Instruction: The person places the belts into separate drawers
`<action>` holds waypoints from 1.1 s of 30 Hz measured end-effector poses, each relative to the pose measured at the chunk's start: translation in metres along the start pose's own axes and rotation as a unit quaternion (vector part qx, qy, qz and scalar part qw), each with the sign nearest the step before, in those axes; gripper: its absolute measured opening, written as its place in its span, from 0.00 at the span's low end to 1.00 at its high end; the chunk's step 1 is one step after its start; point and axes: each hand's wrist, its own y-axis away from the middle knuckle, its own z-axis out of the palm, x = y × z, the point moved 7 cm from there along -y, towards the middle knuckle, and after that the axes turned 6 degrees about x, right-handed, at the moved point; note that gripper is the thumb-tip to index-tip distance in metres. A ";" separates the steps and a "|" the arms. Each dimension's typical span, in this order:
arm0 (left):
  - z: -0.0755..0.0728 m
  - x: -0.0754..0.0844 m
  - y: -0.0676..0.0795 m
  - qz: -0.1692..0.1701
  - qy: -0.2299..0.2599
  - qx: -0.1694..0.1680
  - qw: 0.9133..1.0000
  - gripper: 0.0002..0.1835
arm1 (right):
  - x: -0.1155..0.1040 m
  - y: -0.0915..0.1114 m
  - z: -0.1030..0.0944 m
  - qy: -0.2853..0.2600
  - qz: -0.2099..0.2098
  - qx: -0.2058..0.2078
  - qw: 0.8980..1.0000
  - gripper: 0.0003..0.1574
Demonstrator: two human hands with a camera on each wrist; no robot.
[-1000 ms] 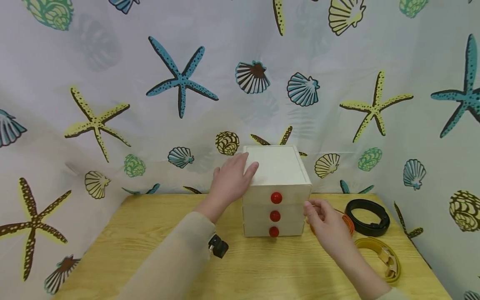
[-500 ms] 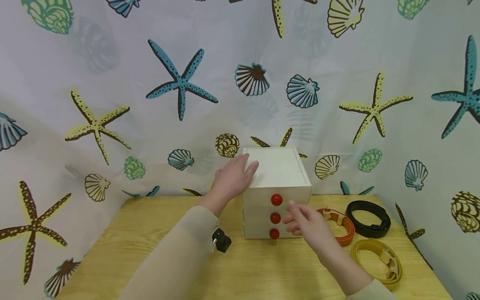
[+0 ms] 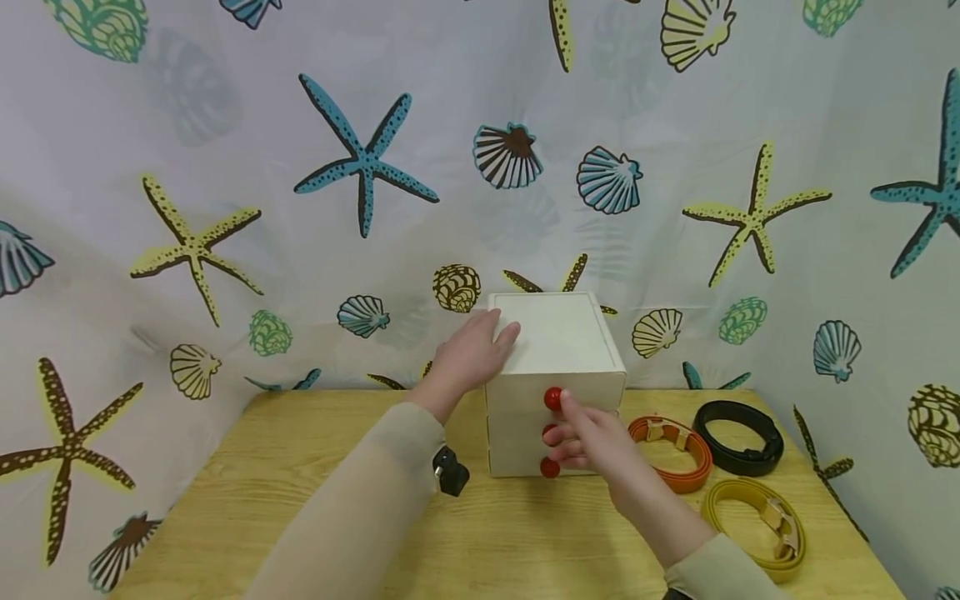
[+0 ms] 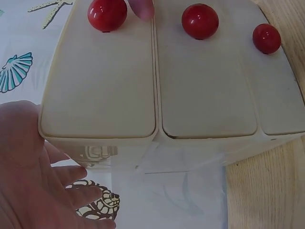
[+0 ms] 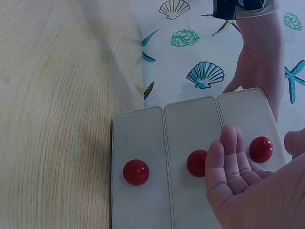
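Note:
A white box with three stacked drawers (image 3: 513,429) stands on the wooden table, a round red knob on each drawer. My left hand (image 3: 468,357) rests against the box's upper left edge, thumb over the top; in the left wrist view its fingers (image 4: 83,195) lie spread along the side. My right hand (image 3: 603,446) is before the drawer fronts, its thumb at the top knob (image 3: 552,398). In the right wrist view the fingers of that hand (image 5: 257,191) extend loosely between the top knob (image 5: 260,150) and the middle knob (image 5: 195,163), thumb apart. All drawers look closed.
Right of the box lie a coiled orange belt (image 3: 693,472), a coiled black belt (image 3: 750,462) and a coiled yellow belt (image 3: 795,558). Behind the table (image 3: 315,467) hangs a white cloth (image 3: 525,75) printed with starfish and shells.
My right hand has moved left from the box's right side to the front of the knobs, its fingers spreading. The left hand has stayed at the upper left edge.

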 end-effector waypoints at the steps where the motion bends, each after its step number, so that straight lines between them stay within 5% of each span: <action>1: 0.000 0.000 0.000 -0.001 0.001 -0.002 1.000 0.40 | 0.000 -0.001 0.001 -0.003 0.003 -0.001 1.000 0.45; 10: 0.007 -0.003 -0.007 0.000 0.002 -0.027 1.000 0.41 | 0.003 -0.010 0.006 -0.037 0.022 -0.002 0.999 0.43; 16: 0.023 -0.021 -0.032 0.000 0.057 -0.033 0.998 0.47 | 0.001 -0.011 0.010 -0.050 0.019 -0.002 0.999 0.42; 22: 0.013 -0.005 -0.014 -0.025 0.073 -0.038 0.996 0.42 | 0.001 -0.012 0.011 -0.059 0.023 0.005 0.998 0.40; 27: 0.015 -0.007 -0.013 -0.049 0.052 -0.044 0.996 0.41 | 0.001 -0.014 0.011 -0.063 0.018 0.012 0.998 0.38; 33: 0.015 -0.006 -0.011 -0.037 0.088 -0.063 0.993 0.41 | 0.002 -0.013 0.011 -0.061 0.022 0.014 0.998 0.37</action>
